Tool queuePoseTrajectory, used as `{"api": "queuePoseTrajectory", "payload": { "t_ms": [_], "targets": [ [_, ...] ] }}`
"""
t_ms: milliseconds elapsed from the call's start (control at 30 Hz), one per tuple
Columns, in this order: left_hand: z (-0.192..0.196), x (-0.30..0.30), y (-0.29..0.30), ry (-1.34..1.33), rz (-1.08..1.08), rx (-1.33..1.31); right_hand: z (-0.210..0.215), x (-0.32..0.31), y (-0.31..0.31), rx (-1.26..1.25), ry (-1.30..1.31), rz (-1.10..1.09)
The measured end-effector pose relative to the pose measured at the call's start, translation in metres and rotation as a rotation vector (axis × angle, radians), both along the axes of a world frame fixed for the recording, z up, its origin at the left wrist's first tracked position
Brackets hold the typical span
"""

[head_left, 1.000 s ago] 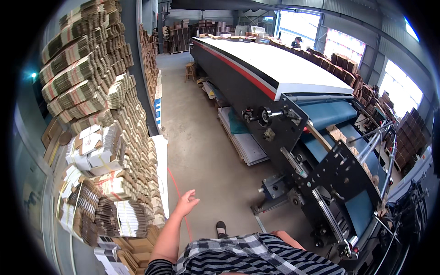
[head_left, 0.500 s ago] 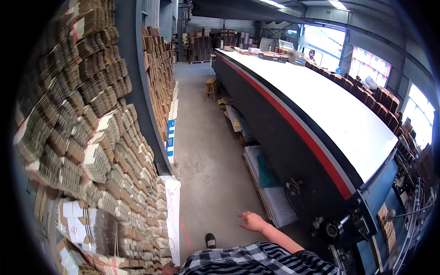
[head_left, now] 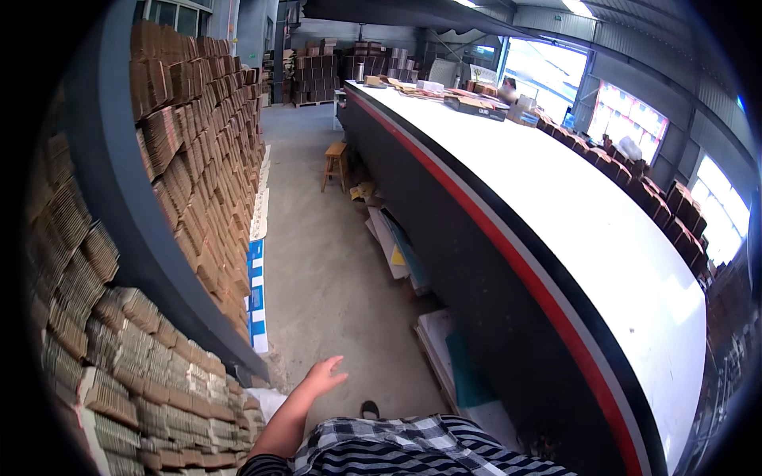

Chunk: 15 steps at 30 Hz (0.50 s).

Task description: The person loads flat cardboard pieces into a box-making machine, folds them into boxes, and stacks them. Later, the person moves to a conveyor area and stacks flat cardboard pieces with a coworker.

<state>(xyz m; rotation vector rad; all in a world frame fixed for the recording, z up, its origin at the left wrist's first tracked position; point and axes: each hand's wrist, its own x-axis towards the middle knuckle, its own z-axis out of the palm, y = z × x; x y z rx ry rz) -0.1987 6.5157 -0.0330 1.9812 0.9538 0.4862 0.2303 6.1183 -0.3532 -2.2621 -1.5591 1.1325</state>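
Head view shows the left hand (head_left: pixel 324 376) open and empty, fingers spread, just right of the stacked brown folded cardboard bundles (head_left: pixel 151 397), nearest them; no right hand visible.

Just one view here, a head-worn fisheye looking forward and down along a factory aisle. The concrete floor (head_left: pixel 325 262) runs off toward 12 o'clock. Stacked flattened cardboard (head_left: pixel 198 159) sits close at 9 to 10 o'clock, and a long white-topped machine (head_left: pixel 571 206) stretches from 1 to 4 o'clock. The wearer's checked shirt (head_left: pixel 397 448) fills 6 o'clock, really near.
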Motion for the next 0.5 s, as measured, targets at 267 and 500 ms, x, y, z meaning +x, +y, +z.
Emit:
{"api": "queuePoseTrajectory", "payload": {
  "t_ms": [267,500],
  "targets": [
    [-0.167,-0.163,0.183,0.736,0.198,-0.448,0.328,-0.064,0.563,0.246,-0.217,0.402],
    [-0.168,-0.134,0.415,0.712,0.441,-0.506,0.306,-0.018,0.86,0.314,-0.172,0.274]
  ]
}}
